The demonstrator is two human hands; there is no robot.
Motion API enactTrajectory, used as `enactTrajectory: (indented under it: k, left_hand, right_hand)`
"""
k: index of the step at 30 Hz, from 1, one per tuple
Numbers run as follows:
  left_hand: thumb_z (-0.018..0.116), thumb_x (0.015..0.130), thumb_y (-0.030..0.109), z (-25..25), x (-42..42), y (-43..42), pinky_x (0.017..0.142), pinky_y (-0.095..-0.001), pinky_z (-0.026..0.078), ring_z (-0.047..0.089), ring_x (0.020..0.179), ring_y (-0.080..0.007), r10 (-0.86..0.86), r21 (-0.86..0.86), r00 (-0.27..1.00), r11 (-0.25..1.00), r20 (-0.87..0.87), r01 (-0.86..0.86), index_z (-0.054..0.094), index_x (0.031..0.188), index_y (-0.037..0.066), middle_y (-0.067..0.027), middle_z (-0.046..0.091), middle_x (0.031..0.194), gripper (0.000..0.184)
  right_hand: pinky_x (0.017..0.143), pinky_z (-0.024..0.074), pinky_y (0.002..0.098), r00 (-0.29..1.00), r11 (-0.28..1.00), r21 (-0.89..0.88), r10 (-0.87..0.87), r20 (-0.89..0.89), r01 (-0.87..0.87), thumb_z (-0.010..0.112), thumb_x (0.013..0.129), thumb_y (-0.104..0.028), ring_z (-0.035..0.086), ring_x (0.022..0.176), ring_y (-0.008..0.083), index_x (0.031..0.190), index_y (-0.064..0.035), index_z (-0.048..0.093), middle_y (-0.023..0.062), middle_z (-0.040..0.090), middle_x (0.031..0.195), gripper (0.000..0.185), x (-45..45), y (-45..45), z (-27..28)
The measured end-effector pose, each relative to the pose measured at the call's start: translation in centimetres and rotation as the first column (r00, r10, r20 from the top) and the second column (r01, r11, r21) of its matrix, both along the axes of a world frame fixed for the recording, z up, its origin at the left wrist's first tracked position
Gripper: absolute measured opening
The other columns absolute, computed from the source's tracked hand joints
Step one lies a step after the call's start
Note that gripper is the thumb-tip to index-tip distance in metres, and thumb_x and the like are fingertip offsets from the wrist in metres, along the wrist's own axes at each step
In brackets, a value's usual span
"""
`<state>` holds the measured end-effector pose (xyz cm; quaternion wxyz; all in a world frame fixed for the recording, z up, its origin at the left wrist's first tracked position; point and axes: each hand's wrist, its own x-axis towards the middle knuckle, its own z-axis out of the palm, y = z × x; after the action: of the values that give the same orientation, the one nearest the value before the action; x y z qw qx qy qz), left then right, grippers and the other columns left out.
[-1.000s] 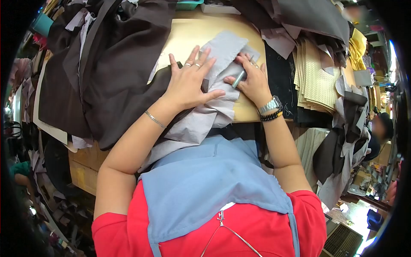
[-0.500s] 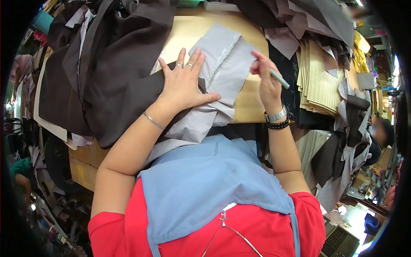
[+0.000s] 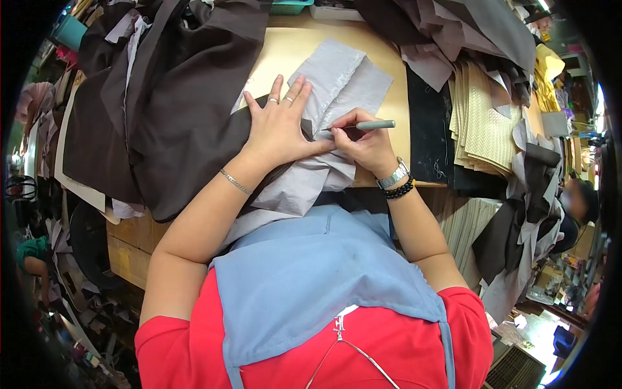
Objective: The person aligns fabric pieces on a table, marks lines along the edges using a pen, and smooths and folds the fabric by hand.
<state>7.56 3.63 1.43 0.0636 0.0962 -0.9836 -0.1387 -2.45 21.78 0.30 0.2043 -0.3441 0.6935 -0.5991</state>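
Note:
My left hand (image 3: 278,126) lies flat with fingers spread, pressing on the edge of dark brown fabric (image 3: 194,123) and the light grey fabric (image 3: 359,84) beside it. A whitish seam or frayed line runs along the grey piece. Between the fingers of my right hand (image 3: 366,146) is a grey-green pen (image 3: 377,124). Its tip points left and meets the grey fabric, or hovers just over it, near my left thumb. Below my hands the grey fabric bunches into folds.
Beneath the fabric is a yellowish board (image 3: 285,42). Stacked woven-textured cream sheets (image 3: 479,123) stand to the right, beside a black cloth strip (image 3: 427,129). Grey and brown scraps (image 3: 453,39) are heaped at the back right. A teal basket (image 3: 290,6) sits at the far edge.
My right hand has come down and left from above the board's right side, bringing the pen to the grey fabric beside my left thumb. My left hand stays in place.

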Motion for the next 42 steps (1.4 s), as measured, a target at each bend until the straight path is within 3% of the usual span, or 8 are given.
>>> enactTrajectory:
  k: [9,21,24,27,30,31,36,42]
  left_hand:
    - [0.073,0.063,0.067,0.3,0.0,0.1,0.105,-0.0824,0.011,0.022,0.150,-0.0390,0.010,0.038,1.000,0.999,0.002,-0.010,0.039,0.150,0.003,-0.0112,0.034,0.161,0.113]
    - [0.071,0.060,0.080,0.3,0.0,0.2,0.103,-0.0830,0.012,0.020,0.151,-0.0380,0.013,-0.016,0.999,1.000,0.049,-0.012,0.036,0.153,0.005,-0.0094,0.029,0.163,0.124]
    - [0.070,0.060,0.081,0.2,0.0,0.2,0.104,-0.0827,0.011,0.019,0.151,-0.0383,0.010,-0.015,0.999,1.000,0.049,-0.010,0.036,0.153,0.005,-0.0100,0.029,0.163,0.124]
    - [0.069,0.061,0.082,0.1,0.1,0.1,0.104,-0.0826,0.011,0.018,0.151,-0.0390,0.002,-0.013,0.999,1.000,0.037,-0.002,0.036,0.153,0.005,-0.0113,0.029,0.163,0.124]
    - [0.069,0.061,0.081,0.2,0.1,0.1,0.104,-0.0823,0.011,0.018,0.151,-0.0394,0.001,0.006,0.999,1.000,0.036,-0.001,0.035,0.153,0.005,-0.0124,0.029,0.162,0.124]
    - [0.070,0.061,0.081,0.3,0.0,0.1,0.104,-0.0821,0.011,0.018,0.151,-0.0394,0.000,0.012,0.999,1.000,0.039,-0.001,0.035,0.153,0.005,-0.0125,0.029,0.162,0.124]
    - [0.076,0.060,0.072,0.4,0.0,0.1,0.106,-0.0818,0.011,0.017,0.152,-0.0386,0.004,0.051,0.999,0.999,0.038,-0.006,0.036,0.152,0.003,-0.0124,0.030,0.162,0.121]
    - [0.072,0.060,0.080,0.6,0.0,0.2,0.105,-0.0817,0.011,0.018,0.151,-0.0386,0.005,0.018,0.998,1.000,0.059,-0.006,0.036,0.153,0.006,-0.0108,0.028,0.163,0.125]
  right_hand:
    - [0.063,0.0537,0.0244,0.979,0.998,0.052,0.031,-0.202,-0.021,0.072,0.084,-0.004,0.066,0.069,0.0088,0.089,0.0001,0.068,0.0057,0.071,0.079,0.008,0.2,-0.4,0.8]
    - [0.058,0.0509,0.0236,0.967,0.993,-0.036,-0.115,-0.229,0.109,0.070,0.086,-0.002,0.064,0.066,0.0082,0.093,-0.0004,0.068,0.0060,0.070,0.078,0.008,0.3,-1.1,-0.8]
    - [0.058,0.0508,0.0233,0.900,0.987,-0.018,-0.155,-0.407,0.162,0.070,0.088,-0.002,0.063,0.068,0.0074,0.094,-0.0008,0.067,0.0042,0.069,0.079,0.007,0.1,-1.0,-0.2]
    - [0.059,0.0513,0.0232,0.954,0.960,-0.055,-0.280,-0.106,0.275,0.069,0.090,-0.002,0.063,0.070,0.0079,0.097,-0.0005,0.067,0.0037,0.069,0.084,0.007,-1.3,-1.1,-0.7]
    - [0.059,0.0517,0.0223,0.954,0.950,-0.097,-0.299,0.004,0.298,0.068,0.091,-0.003,0.062,0.070,0.0074,0.098,-0.0001,0.066,0.0034,0.068,0.088,0.008,-1.8,-1.1,-0.3]
    - [0.061,0.0533,0.0212,0.952,0.953,-0.102,-0.295,-0.079,0.287,0.068,0.091,-0.002,0.063,0.074,0.0066,0.098,0.0005,0.066,0.0041,0.068,0.089,0.008,-1.8,-1.0,-0.6]
    - [0.067,0.0566,0.0221,0.984,0.989,-0.061,-0.138,-0.114,0.132,0.069,0.089,-0.002,0.065,0.079,0.0068,0.096,0.0013,0.067,0.0040,0.069,0.088,0.009,-0.4,-0.8,-0.2]
    - [0.066,0.0564,0.0223,0.981,0.994,-0.027,-0.109,-0.158,0.106,0.069,0.088,-0.001,0.065,0.076,0.0065,0.096,0.0014,0.067,0.0039,0.069,0.088,0.008,-0.3,-0.8,0.2]
